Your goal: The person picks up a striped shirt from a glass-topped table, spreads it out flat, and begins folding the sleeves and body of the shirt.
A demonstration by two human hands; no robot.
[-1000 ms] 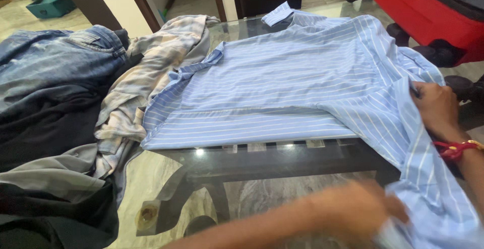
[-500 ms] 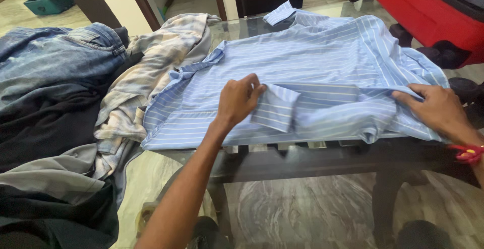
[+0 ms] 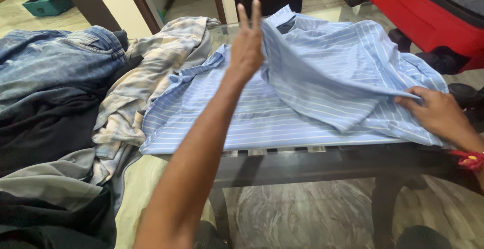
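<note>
Jeans (image 3: pixel 55 62) and a plaid shirt (image 3: pixel 151 72) lie at the left. The striped shirt (image 3: pixel 282 113) lies lengthwise left to right on the glass table (image 3: pixel 222 32). The left hand (image 3: pixel 247 47) pinches its sleeve, lifted toward the far side; the right hand (image 3: pixel 438 113) pins the right shoulder edge flat.

No packages, labels, signs or screens show anywhere around the glass-topped table (image 3: pixel 229 29); only clothing lies on and beside it.
</note>
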